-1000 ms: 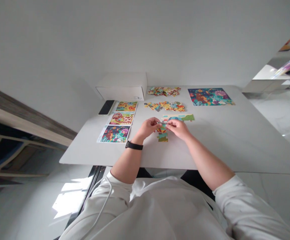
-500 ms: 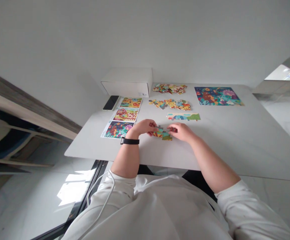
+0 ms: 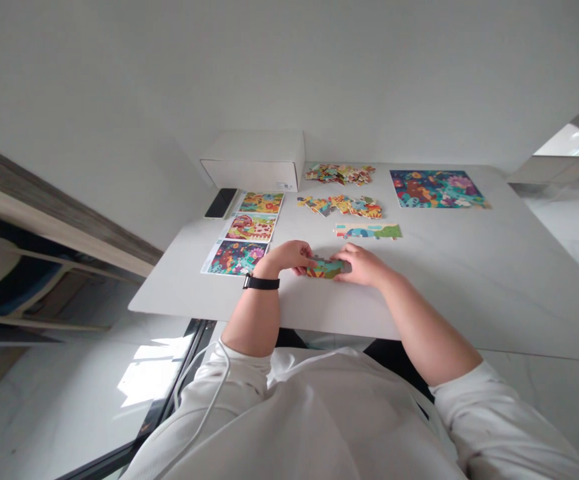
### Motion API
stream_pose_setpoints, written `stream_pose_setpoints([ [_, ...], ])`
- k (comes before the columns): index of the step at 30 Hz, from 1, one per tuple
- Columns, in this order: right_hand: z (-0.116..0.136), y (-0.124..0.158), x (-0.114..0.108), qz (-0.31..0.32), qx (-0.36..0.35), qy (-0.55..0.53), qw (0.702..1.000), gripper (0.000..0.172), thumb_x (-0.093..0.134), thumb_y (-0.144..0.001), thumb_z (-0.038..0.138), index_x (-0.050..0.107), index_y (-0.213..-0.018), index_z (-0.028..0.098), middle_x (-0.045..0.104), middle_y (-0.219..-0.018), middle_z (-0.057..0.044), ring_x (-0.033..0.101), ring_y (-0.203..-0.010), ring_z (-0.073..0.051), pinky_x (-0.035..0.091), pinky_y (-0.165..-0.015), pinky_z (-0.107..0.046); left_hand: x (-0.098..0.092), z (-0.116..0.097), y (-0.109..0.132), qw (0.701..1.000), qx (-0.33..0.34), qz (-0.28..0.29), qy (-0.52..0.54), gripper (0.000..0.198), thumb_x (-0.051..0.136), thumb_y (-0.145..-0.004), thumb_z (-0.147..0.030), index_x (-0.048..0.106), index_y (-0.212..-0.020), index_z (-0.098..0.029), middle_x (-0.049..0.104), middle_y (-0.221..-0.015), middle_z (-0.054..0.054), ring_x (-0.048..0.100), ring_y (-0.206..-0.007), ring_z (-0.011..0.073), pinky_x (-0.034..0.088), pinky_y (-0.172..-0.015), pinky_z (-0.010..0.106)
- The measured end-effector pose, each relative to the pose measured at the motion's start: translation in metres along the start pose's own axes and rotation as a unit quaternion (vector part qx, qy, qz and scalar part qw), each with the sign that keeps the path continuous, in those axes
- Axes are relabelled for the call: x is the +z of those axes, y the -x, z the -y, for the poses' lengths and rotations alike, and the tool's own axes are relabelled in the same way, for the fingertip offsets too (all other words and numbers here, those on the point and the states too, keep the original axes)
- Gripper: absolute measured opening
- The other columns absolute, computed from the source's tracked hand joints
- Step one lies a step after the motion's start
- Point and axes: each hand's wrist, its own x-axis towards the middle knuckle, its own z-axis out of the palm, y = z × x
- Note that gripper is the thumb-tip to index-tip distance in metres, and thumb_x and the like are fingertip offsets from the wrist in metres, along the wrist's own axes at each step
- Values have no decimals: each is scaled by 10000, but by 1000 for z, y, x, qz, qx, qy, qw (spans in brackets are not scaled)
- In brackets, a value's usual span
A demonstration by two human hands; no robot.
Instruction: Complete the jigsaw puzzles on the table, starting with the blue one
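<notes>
Close to the table's front edge, a small group of colourful jigsaw puzzle pieces (image 3: 323, 269) lies between my hands. My left hand (image 3: 294, 257) pinches its left end, thumb on top. At the right end, my right hand (image 3: 362, 265) is closed on a puzzle piece, which the fingers partly hide. The pieces sit side by side in a short row; whether they are fully locked I cannot tell. Just beyond my right hand is a joined puzzle strip (image 3: 368, 231) with blue and green parts.
Loose puzzle pieces lie in a nearer pile (image 3: 342, 206) and a farther pile (image 3: 340, 175). A dark, colourful finished puzzle (image 3: 438, 189) is at the back right. To the left are a picture sheet (image 3: 250, 227), a phone (image 3: 220, 203) and a white box (image 3: 254, 163).
My right hand has moved slightly left and lower, around the right piece. That piece has shifted up, level with the left one. My left hand has stayed nearly still.
</notes>
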Motion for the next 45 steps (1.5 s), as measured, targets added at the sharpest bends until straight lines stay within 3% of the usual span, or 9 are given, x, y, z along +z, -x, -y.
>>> stream_pose_setpoints([
  [4,-1,1,1,-2,-2,-3,1000,504,947,-773,353,796,-1251,301,667,-1167,-73,698,-1080,-267,559,-978,-372,0,1,0,1000,15,5,-15,372,965,-676,-302,660,-847,-174,738,-657,44,708,-533,181,545,-498,240],
  [12,2,0,-1,7,-2,-1,1000,499,938,-785,331,792,-1259,280,668,-1154,-79,698,-1083,-273,551,-985,-379,3,2,0,994,30,-39,-94,335,901,-711,-271,640,-914,-212,673,-592,-34,618,-443,148,450,-461,226],
  [18,4,2,-3,9,5,-3,1000,487,939,-787,320,796,-1251,287,670,-1144,-79,695,-1082,-276,548,-984,-380,4,2,0,988,80,1,-129,240,849,-722,-295,683,-874,-210,652,-586,-45,576,-454,129,392,-469,234],
  [25,3,2,-3,9,4,-2,1000,501,939,-784,321,793,-1262,296,660,-1140,-77,694,-1084,-277,550,-984,-380,3,4,-1,982,100,-43,-154,205,799,-732,-291,717,-903,-213,672,-650,-36,570,-486,129,397,-493,252],
  [45,7,2,-3,12,2,10,1000,479,936,-790,341,791,-1243,293,660,-1135,-77,699,-1064,-275,552,-971,-373,7,-2,3,980,88,-46,-175,184,774,-728,-267,689,-880,-210,662,-637,-45,563,-488,127,376,-496,241],
])
